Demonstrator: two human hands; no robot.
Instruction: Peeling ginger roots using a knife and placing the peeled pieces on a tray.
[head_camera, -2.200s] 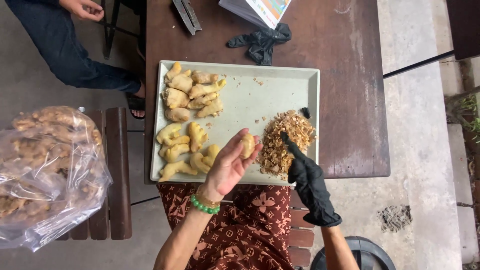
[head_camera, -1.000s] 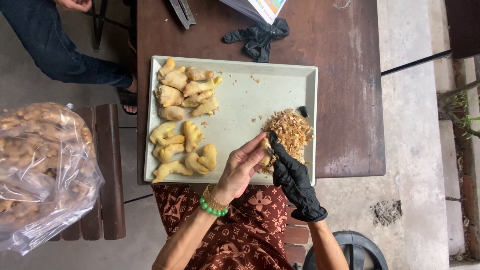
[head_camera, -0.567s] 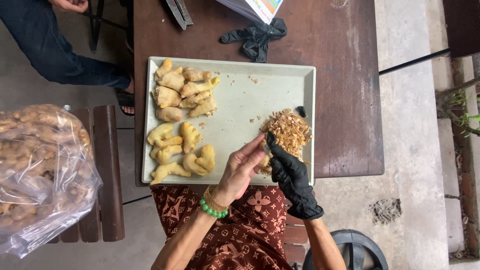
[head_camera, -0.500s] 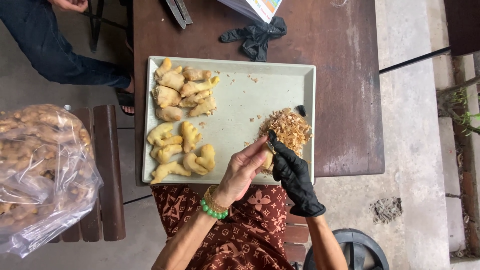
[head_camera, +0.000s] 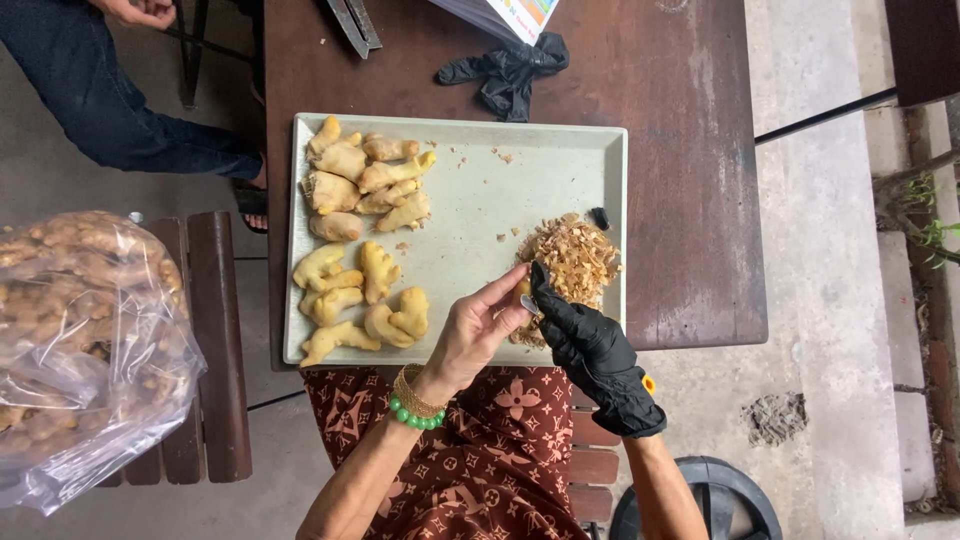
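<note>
- Left hand (head_camera: 475, 335): bare, wearing a gold bangle and green bead bracelet (head_camera: 418, 412) at the wrist; its fingers (head_camera: 497, 297) close in a pinch around a small piece of ginger (head_camera: 522, 290), held over the near edge of the tray
- Right hand (head_camera: 592, 347): in a black glove, fingers curled tight around a small metal blade (head_camera: 529, 303) (only its tip shows), which touches the held ginger
- Tray (head_camera: 480, 200): pale, rectangular, resting on a dark wooden table (head_camera: 680, 150)
- Peelings (head_camera: 575, 262): a tan heap at the tray's right side, just beyond the two hands
- Peeled ginger (head_camera: 360, 305): a yellow cluster at the tray's near left; a second cluster of ginger roots (head_camera: 362, 178) lies at the far left, apart from the first
- Spare black glove (head_camera: 505, 70): crumpled on the table just beyond the tray
- Plastic bag (head_camera: 85, 340): clear, filled with ginger, sitting on a slatted bench (head_camera: 215, 340) to the left
- Patterned cloth (head_camera: 490, 460): reddish brown, covering the lap beneath both forearms
- Another person (head_camera: 110, 95): blue trousers and a hand, at the upper left, well apart from the tray
</note>
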